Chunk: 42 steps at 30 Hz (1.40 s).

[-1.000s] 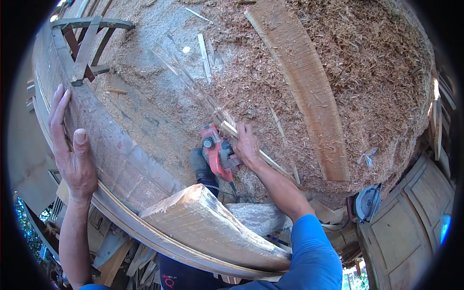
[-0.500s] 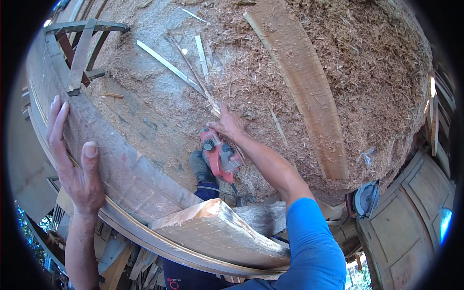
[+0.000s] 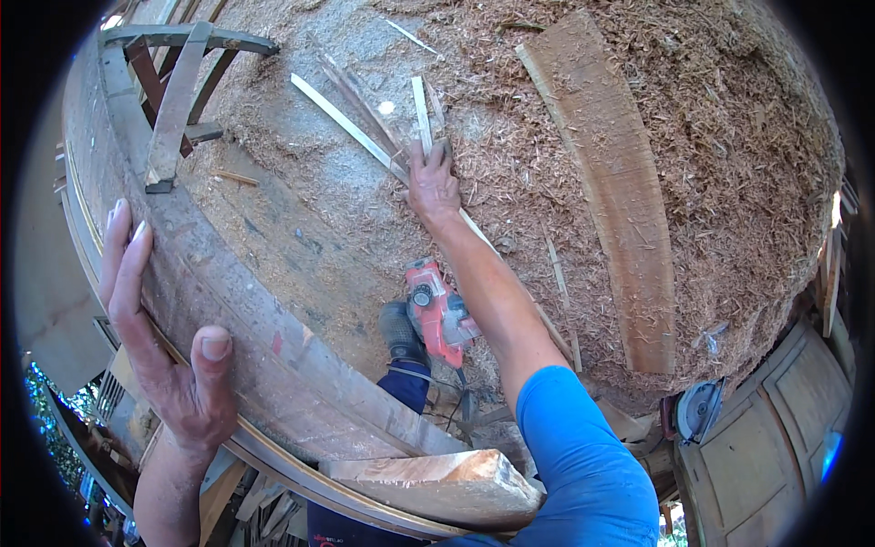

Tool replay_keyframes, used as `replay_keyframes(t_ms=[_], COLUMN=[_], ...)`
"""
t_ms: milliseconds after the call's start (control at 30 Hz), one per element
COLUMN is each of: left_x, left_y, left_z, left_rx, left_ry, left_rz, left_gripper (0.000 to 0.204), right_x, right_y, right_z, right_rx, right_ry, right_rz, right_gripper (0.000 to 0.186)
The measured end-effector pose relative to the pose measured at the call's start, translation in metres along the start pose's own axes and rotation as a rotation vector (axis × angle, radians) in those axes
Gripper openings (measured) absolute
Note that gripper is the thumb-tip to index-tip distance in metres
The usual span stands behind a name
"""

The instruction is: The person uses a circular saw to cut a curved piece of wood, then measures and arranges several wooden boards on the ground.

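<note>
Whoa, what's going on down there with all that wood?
A person is bending over shavings. Their bare right hand is down at some thin, pale wooden strips; whether it grips one is hard to tell. Their bare left hand is open at the edge of a long, worn brown wooden board. A red-and-grey power planer sits on the ground, with neither hand on it. A wide, curved brown wooden plank lies off to the right.
</note>
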State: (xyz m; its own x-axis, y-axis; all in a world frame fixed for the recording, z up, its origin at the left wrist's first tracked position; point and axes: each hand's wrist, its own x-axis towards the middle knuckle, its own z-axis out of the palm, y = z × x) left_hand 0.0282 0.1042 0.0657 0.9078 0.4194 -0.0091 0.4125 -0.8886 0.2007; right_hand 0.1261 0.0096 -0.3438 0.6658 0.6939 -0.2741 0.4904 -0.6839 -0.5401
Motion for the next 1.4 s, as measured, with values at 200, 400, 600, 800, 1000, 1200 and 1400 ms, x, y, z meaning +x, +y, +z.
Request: replay_keyframes(t_ms=[200, 400, 600, 800, 1000, 1200, 1400], left_x=[0.001, 0.0, 0.002, 0.004, 0.008, -0.003, -0.006], left_y=[0.001, 0.002, 0.004, 0.008, 0.016, 0.012, 0.018], left_z=[0.002, 0.0, 0.003, 0.004, -0.001, 0.013, -0.011], left_rx=[0.017, 0.054, 0.039, -0.009, 0.062, -0.028, 0.105], left_ry=[-0.022, -0.028, -0.009, -0.015, 0.001, 0.035, 0.083], left_rz=[-0.004, -0.015, 0.007, 0.01, 0.032, 0.004, -0.031], left_gripper=[0.075, 0.073, 0.073, 0.069, 0.062, 0.061, 0.064], right_x=[0.004, 0.021, -0.004, -0.07, -0.227, -0.328, -0.315], right_y=[-0.002, -0.013, -0.001, 0.029, 0.127, 0.247, 0.213], right_z=[0.0, -0.008, -0.018, -0.082, -0.151, -0.092, -0.09], right_rx=[0.096, 0.29, 0.216, 0.323, 0.113, -0.079, 0.015], right_ry=[-0.219, -0.205, -0.157, -0.353, -0.359, -0.194, -0.024], right_rz=[0.064, 0.319, 0.185, 0.229, 0.539, 0.472, 0.58], right_gripper=[0.067, 0.045, 0.037, 0.046, 0.051, 0.056, 0.04])
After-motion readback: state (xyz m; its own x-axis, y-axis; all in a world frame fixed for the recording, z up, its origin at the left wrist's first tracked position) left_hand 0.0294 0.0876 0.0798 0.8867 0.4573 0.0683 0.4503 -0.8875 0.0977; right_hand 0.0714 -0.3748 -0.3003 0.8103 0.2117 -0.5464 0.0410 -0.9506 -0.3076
